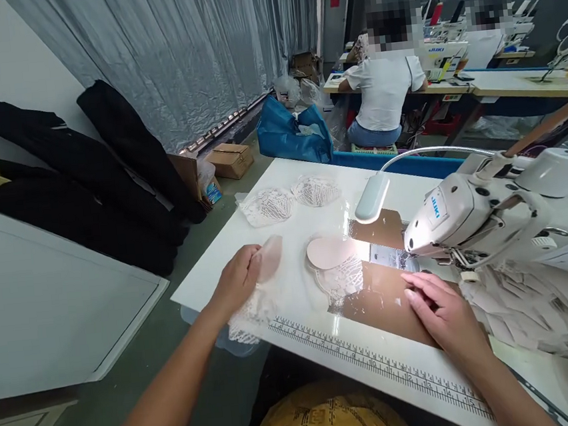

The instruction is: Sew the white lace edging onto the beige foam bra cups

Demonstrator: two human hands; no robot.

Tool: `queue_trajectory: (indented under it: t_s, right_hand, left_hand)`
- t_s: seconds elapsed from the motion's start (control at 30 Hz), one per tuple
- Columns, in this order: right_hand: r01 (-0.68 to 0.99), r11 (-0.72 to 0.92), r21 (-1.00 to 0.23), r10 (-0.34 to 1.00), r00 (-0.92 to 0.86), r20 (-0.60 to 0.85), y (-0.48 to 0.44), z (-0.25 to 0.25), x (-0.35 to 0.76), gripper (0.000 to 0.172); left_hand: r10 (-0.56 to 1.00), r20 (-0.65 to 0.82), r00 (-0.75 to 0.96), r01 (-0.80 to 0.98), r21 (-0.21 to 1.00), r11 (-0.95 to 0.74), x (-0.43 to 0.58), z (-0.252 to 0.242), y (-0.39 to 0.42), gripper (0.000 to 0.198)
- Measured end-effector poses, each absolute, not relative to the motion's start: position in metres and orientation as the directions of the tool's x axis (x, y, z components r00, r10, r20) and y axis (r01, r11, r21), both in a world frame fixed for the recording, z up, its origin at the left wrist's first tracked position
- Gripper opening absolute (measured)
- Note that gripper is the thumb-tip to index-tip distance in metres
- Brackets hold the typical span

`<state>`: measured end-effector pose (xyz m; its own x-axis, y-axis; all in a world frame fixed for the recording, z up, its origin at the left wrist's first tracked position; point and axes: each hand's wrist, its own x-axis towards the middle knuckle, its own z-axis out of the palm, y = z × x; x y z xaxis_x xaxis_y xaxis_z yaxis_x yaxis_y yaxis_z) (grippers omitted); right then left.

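Observation:
My left hand [240, 279] is closed on a pale pink bra cup [270, 258], pinching it between thumb and fingers, with white lace [248, 320] hanging below over the table's left edge. To its right lies another pink cup [332, 252], partly covering a lace piece [339, 279]. Two white lace cups [267, 206] rest side by side farther back. My right hand [438, 308] lies on the brown board [387, 297] just in front of the sewing machine [445, 214]. Its fingers are loosely bent and apart, with nothing seen in them.
A lamp [373, 198] on a bendable neck hangs over the white table [291, 239]. A ruler strip [379, 368] runs along the front edge. Fabric pieces [528, 303] are heaped at right. A blue bag [293, 132] stands behind, and a person [383, 93] sits at another table.

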<state>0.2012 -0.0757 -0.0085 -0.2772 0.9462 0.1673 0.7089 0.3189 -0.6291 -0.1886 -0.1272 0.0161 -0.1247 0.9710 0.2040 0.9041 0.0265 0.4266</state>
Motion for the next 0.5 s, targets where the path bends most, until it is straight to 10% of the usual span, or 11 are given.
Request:
queue_trajectory:
  t_s: [0.1, 0.27, 0.5]
  right_hand:
    - [0.450, 0.153, -0.880, 0.948, -0.319, 0.002, -0.092, 0.010, 0.188, 0.038]
    - [-0.008, -0.038, -0.999, 0.906, -0.423, -0.031, -0.118, 0.030, 0.144, 0.057]
    - [0.102, -0.252, -0.962, 0.905, -0.327, -0.271, -0.141, 0.013, 0.173, 0.040]
  left_hand:
    - [0.965, 0.264, -0.009, 0.730, 0.661, -0.174, -0.159, 0.029, -0.147, 0.024]
    - [0.838, 0.407, 0.364, 0.467, 0.699, -0.542, -0.093, 0.044, -0.145, 0.015]
    - [0.838, 0.269, 0.474, 0.684, 0.487, -0.543, -0.065, 0.019, -0.103, 0.032]
